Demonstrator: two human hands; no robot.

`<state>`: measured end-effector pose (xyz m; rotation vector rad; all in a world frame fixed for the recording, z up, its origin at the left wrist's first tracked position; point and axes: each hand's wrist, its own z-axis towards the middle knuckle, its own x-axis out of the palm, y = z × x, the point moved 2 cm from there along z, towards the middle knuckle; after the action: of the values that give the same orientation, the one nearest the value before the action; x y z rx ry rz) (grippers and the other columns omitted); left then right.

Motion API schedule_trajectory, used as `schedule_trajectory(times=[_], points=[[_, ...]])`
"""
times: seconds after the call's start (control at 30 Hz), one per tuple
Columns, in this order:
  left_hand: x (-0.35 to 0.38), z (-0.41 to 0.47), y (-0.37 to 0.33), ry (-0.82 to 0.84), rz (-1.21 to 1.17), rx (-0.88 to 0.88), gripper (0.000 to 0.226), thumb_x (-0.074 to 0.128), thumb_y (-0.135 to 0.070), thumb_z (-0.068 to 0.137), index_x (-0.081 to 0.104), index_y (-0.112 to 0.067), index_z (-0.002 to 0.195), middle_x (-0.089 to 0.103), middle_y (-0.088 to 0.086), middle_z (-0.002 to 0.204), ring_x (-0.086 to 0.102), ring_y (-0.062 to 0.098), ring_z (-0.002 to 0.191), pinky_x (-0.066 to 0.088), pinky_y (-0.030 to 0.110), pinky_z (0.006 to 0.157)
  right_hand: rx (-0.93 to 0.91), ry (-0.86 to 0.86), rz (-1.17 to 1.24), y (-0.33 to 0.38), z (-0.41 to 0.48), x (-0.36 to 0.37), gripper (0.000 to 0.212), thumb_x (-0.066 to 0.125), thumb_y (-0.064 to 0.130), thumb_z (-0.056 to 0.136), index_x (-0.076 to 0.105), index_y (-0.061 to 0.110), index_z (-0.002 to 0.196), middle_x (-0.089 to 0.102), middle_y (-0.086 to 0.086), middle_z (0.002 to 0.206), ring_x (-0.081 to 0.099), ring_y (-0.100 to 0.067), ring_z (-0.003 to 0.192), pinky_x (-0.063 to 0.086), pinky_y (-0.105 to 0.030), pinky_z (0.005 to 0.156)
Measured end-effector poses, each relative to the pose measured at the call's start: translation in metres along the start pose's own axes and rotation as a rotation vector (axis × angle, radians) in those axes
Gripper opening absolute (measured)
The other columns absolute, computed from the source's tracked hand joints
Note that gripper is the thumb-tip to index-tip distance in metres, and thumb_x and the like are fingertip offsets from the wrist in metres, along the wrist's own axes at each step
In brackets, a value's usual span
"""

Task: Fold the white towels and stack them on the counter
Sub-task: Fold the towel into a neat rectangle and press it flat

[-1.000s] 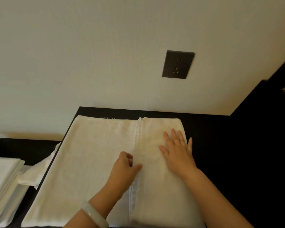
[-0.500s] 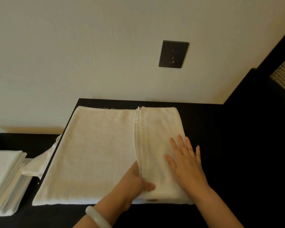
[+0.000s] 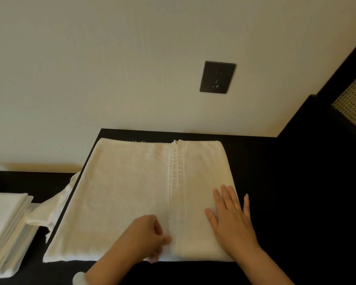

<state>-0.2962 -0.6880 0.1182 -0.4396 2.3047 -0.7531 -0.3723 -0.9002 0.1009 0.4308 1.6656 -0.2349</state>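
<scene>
A white towel (image 3: 121, 194) lies flat on the black counter (image 3: 265, 182), its right third folded over so a stitched hem runs front to back down the middle. My right hand (image 3: 232, 221) lies flat with straight fingers on the folded flap near the towel's front right corner. My left hand (image 3: 146, 237) is at the front edge beside the hem, its fingers curled and pinching the hem's near end. A stack of folded white towels (image 3: 6, 233) stands on a lower surface at the far left.
A loose piece of white cloth (image 3: 49, 210) hangs off the counter's left edge toward the stack. A dark wall socket (image 3: 217, 77) sits above the counter. A black cabinet side with a woven panel (image 3: 353, 105) rises at the right.
Both hands have slid toward me along the towel, from its middle to its front edge. My left hand now pinches the hem's near end. The view has tilted.
</scene>
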Motion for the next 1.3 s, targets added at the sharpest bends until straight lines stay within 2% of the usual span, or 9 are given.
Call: schedule_trajectory(times=[0.13,0.23,0.37,0.7,0.83,0.97,1.07,1.17,1.3], points=[[-0.035,0.015,0.025,-0.386,0.304,0.268,0.036,0.063,-0.037,0.092,0.057,-0.026,0.126,0.055,-0.009,0.126,0.052,0.01,0.115,0.042,0.025,0.101,-0.124,-0.043,0.113,0.058,0.015,-0.004,0.075,-0.013,0.061,0.084,-0.021,0.026,0.15,-0.027,0.005,0.159,-0.031,-0.013,0.145,-0.025,-0.044,0.114],[-0.039,0.025,0.046,-0.394,0.583,0.29,0.065,0.029,-0.063,0.095,0.021,-0.038,0.154,0.005,-0.009,0.164,0.003,0.018,0.151,0.006,0.039,0.121,-0.15,0.029,0.054,0.075,0.019,0.021,0.072,-0.014,0.056,0.084,-0.026,0.024,0.148,-0.025,0.0,0.162,-0.029,-0.017,0.146,-0.016,-0.049,0.118],[-0.055,0.031,0.085,-0.504,0.564,0.124,0.079,-0.003,-0.072,0.083,-0.005,-0.039,0.155,-0.016,-0.004,0.162,-0.015,0.021,0.15,-0.008,0.046,0.12,-0.119,0.074,0.054,0.075,0.019,0.024,0.082,-0.024,0.061,0.073,-0.028,0.026,0.147,-0.033,0.002,0.157,-0.033,-0.017,0.144,-0.023,-0.049,0.114],[-0.122,0.033,0.093,-0.616,0.326,-0.148,0.079,0.066,-0.051,0.087,0.03,-0.01,0.144,0.04,0.016,0.137,0.045,0.033,0.124,0.044,0.047,0.102,-0.14,0.078,0.058,0.08,0.015,0.024,0.108,-0.048,0.067,0.055,-0.026,0.023,0.15,-0.033,0.002,0.158,-0.033,-0.016,0.144,-0.023,-0.048,0.115],[-0.145,0.04,0.095,-0.512,-0.126,-0.297,0.072,0.064,-0.041,0.092,0.033,0.003,0.14,0.05,0.024,0.129,0.055,0.039,0.112,0.047,0.041,0.085,-0.11,0.134,0.19,0.078,0.02,0.016,0.087,-0.018,0.069,0.078,-0.019,0.025,0.154,-0.027,0.006,0.159,-0.027,-0.012,0.146,-0.02,-0.044,0.119],[-0.169,0.032,0.103,-0.338,-0.701,-0.245,0.035,0.049,-0.022,0.102,0.058,0.005,0.121,0.069,0.024,0.1,0.065,0.037,0.094,0.052,0.044,0.083,-0.043,0.039,0.53,0.065,0.026,0.007,0.055,0.02,0.041,0.106,0.011,0.024,0.157,0.005,0.008,0.165,-0.003,-0.003,0.149,-0.006,-0.027,0.121],[-0.177,0.014,0.081,-0.067,-0.719,-0.098,0.041,0.066,-0.016,0.089,0.06,0.001,0.126,0.068,0.023,0.116,0.063,0.042,0.111,0.048,0.051,0.099,-0.071,0.02,0.618,0.058,0.022,0.011,0.05,0.031,0.035,0.107,0.024,0.025,0.155,0.016,0.013,0.161,0.004,0.004,0.143,0.0,-0.024,0.121],[-0.174,0.008,0.034,0.099,-0.686,0.059,0.071,0.085,-0.019,0.063,0.06,-0.004,0.128,0.066,0.021,0.123,0.062,0.04,0.115,0.045,0.052,0.104,0.082,0.056,1.096,0.05,0.021,0.0,0.038,0.043,0.031,0.105,0.046,0.029,0.143,0.042,0.013,0.148,0.034,-0.004,0.139,0.024,-0.025,0.115],[-0.136,0.018,-0.054,0.057,-0.5,0.196,0.054,0.079,-0.009,0.077,0.057,-0.007,0.125,0.072,0.016,0.096,0.068,0.027,0.077,0.059,0.037,0.069,0.272,0.013,1.397,0.03,0.024,-0.022,0.025,0.057,0.032,0.099,0.064,0.027,0.122,0.063,0.012,0.12,0.057,-0.007,0.111,0.042,-0.029,0.102]])
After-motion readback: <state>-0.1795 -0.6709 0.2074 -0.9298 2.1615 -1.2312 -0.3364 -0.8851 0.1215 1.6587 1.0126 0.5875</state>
